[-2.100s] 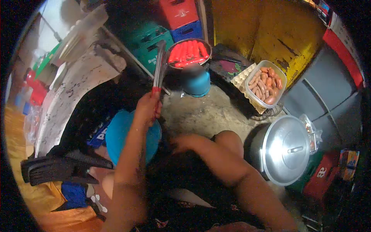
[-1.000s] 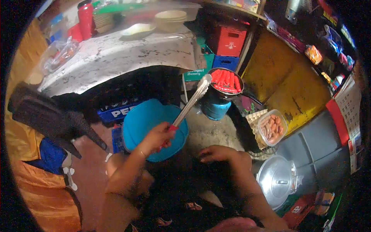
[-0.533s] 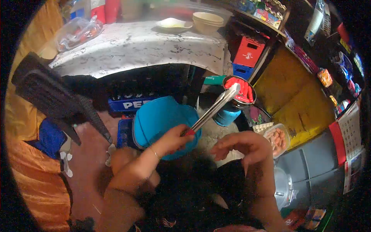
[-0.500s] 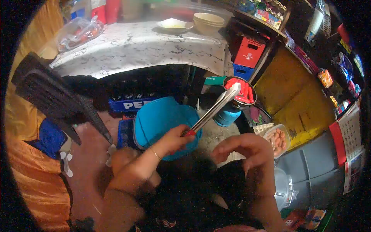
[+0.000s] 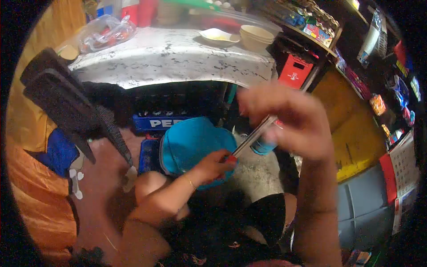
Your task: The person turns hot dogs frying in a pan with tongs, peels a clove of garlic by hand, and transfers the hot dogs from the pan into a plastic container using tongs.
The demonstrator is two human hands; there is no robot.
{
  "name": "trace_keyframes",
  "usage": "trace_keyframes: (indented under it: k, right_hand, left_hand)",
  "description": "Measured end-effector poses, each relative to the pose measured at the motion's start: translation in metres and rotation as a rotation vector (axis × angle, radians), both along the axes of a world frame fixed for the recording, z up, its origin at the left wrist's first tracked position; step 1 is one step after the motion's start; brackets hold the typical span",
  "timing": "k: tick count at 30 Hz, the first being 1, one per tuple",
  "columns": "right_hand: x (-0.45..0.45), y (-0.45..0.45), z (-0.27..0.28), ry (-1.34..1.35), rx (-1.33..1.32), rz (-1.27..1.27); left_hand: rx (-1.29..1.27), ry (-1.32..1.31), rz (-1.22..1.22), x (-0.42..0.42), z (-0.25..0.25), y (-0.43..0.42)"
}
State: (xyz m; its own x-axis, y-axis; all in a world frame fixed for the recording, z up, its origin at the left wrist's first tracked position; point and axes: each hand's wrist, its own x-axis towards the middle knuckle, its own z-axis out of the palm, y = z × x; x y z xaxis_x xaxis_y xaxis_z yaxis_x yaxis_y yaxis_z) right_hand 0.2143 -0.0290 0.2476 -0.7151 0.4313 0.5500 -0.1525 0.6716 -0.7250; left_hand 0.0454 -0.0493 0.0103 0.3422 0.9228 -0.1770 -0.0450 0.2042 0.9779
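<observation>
A person sits with both bare hands out over a cramped room, the two hands apart around a blue tub (image 5: 189, 138). The left hand (image 5: 213, 167), at the tub's lower right edge, is wrapped around the red grip of metal tongs (image 5: 249, 139), which slant up and away to the right of the tub. The right hand (image 5: 287, 118), blurred and with fingers curved, is raised above and right of the tub, in front of the tongs' far end; whether it is closed on them cannot be told. Behind the tub stands a table (image 5: 178, 64) under a white, dark-streaked cover, bearing a clear plastic bag (image 5: 109, 35), a white dish (image 5: 218, 38) and stacked bowls (image 5: 255, 39). A blue crate (image 5: 153, 123) sits just behind the tub. Left of it, a dark chair (image 5: 66, 95) leans over the reddish floor (image 5: 100, 204), near orange cloth (image 5: 49, 222); bare, stained concrete (image 5: 260, 178) lies to its right. Farther right of the tub are a scuffed yellow panel (image 5: 356, 151), a grey panel (image 5: 364, 204) and a calendar (image 5: 404, 158).
</observation>
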Motion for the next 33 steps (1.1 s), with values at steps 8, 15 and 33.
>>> trace_keyframes:
  k: [8, 15, 33]
  right_hand:
    - [-0.163, 0.172, 0.084, -0.640, 1.079, -0.723]
    - [-0.239, 0.210, 0.066, -0.793, 1.176, -1.066]
    - [-0.219, 0.180, 0.114, 0.018, 1.544, -1.170]
  left_hand:
    - [0.195, 0.339, -0.003, 0.004, -0.031, 0.018]
    - [0.397, 0.452, -0.034, -0.001, -0.024, 0.006]
    - [0.351, 0.460, -0.029, -0.010, -0.027, 0.000]
